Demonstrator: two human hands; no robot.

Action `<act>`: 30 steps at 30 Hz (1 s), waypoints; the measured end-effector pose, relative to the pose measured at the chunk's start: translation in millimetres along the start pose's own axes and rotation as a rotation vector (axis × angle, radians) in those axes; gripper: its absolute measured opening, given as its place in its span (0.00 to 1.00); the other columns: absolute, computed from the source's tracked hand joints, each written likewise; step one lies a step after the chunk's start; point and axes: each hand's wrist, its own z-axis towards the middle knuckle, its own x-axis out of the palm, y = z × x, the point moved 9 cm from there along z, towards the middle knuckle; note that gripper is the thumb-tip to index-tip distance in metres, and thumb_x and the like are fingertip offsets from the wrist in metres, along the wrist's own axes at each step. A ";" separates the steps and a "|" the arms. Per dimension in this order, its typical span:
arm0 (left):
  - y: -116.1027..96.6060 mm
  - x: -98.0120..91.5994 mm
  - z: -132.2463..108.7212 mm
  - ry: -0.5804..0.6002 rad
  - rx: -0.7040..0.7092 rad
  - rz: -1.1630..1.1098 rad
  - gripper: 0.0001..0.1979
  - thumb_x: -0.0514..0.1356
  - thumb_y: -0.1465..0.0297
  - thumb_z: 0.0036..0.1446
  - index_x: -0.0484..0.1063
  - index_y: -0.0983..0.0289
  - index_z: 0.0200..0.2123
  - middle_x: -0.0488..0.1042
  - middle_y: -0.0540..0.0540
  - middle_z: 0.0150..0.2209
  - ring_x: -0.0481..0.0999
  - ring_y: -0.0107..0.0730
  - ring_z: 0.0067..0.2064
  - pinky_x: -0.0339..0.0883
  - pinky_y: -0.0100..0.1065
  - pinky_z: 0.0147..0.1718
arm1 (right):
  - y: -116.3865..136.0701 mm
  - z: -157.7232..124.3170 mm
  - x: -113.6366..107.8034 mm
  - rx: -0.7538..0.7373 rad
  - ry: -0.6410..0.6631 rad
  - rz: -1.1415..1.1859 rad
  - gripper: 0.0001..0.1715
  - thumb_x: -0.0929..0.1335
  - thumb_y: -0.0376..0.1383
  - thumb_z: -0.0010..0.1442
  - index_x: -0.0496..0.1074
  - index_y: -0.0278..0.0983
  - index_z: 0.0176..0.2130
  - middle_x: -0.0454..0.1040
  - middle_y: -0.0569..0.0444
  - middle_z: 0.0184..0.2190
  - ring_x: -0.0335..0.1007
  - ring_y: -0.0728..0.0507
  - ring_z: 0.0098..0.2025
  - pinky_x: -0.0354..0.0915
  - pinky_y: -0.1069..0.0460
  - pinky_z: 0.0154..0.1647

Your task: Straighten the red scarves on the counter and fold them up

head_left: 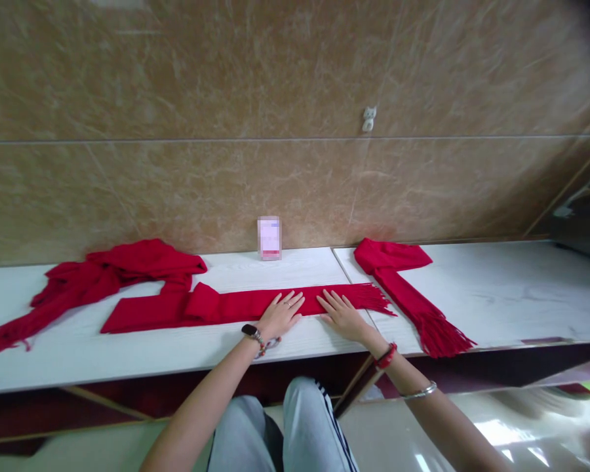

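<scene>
A red scarf [240, 307] lies stretched lengthwise across the white tabletop, its fringe at the right end and a folded-over bump toward its left part. My left hand [280, 314] rests flat on the scarf's middle, fingers spread. To the right, my right hand [343, 316] also lies flat on the cloth, near the fringe, with its fingers apart. Neither hand grips the fabric. A second red scarf [128, 265] sits crumpled at the left, meeting the stretched one. A third red scarf [398, 282], folded with its fringe toward the front edge, is on the right.
The white table [295, 267] runs along a brown marble-patterned wall [201, 190]. A small pinkish card or box [269, 238], blurred, stands against the wall. Higher up is a small white cat-shaped hook [369, 118]. A dark object [585, 216] stands at the far right end.
</scene>
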 end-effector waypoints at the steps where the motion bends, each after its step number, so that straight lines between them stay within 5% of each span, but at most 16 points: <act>1: -0.8 -3.0 -0.6 -0.022 -0.006 -0.008 0.22 0.44 0.64 0.63 0.54 0.60 0.59 0.55 0.52 0.61 0.52 0.36 0.62 0.47 0.43 0.57 | -5.3 -2.8 1.5 0.025 0.007 -0.012 0.29 0.56 0.44 0.63 0.54 0.35 0.60 0.53 0.42 0.61 0.46 0.36 0.62 0.51 0.38 0.57; 8: 35.9 -43.0 -28.4 -0.339 -0.384 0.032 0.18 0.44 0.69 0.63 0.65 0.63 0.52 0.63 0.55 0.57 0.57 0.37 0.59 0.45 0.46 0.58 | -4.7 21.8 -12.4 0.222 0.021 0.032 0.32 0.54 0.46 0.63 0.57 0.28 0.58 0.54 0.36 0.60 0.46 0.33 0.62 0.49 0.35 0.56; 12: 66.5 -33.7 -49.8 -0.245 -0.540 0.055 0.19 0.46 0.68 0.62 0.63 0.63 0.54 0.61 0.57 0.58 0.57 0.42 0.59 0.52 0.47 0.54 | 42.7 64.0 -27.2 0.160 -0.016 0.105 0.33 0.53 0.47 0.63 0.54 0.30 0.60 0.51 0.39 0.61 0.44 0.33 0.62 0.48 0.35 0.57; 17: 74.0 -22.2 -57.7 -0.151 -0.526 0.050 0.20 0.45 0.69 0.62 0.61 0.60 0.56 0.59 0.53 0.59 0.56 0.38 0.60 0.53 0.45 0.55 | 84.0 83.7 -10.7 0.031 0.064 0.141 0.27 0.54 0.44 0.64 0.56 0.38 0.60 0.54 0.45 0.61 0.48 0.35 0.61 0.50 0.36 0.56; 21: 73.0 -21.4 -57.4 -0.145 -0.540 0.065 0.20 0.44 0.68 0.62 0.60 0.59 0.57 0.58 0.52 0.60 0.55 0.38 0.60 0.51 0.45 0.56 | 57.2 68.7 0.7 0.045 0.059 0.073 0.27 0.54 0.44 0.64 0.54 0.40 0.60 0.53 0.46 0.61 0.49 0.35 0.61 0.51 0.36 0.56; 30: 74.8 -19.1 -58.2 -0.157 -0.564 0.062 0.21 0.44 0.67 0.62 0.60 0.57 0.57 0.57 0.51 0.60 0.54 0.37 0.61 0.49 0.46 0.57 | -65.9 13.6 14.0 0.177 0.115 -0.119 0.23 0.56 0.35 0.63 0.61 0.41 0.56 0.56 0.45 0.60 0.50 0.35 0.60 0.54 0.32 0.52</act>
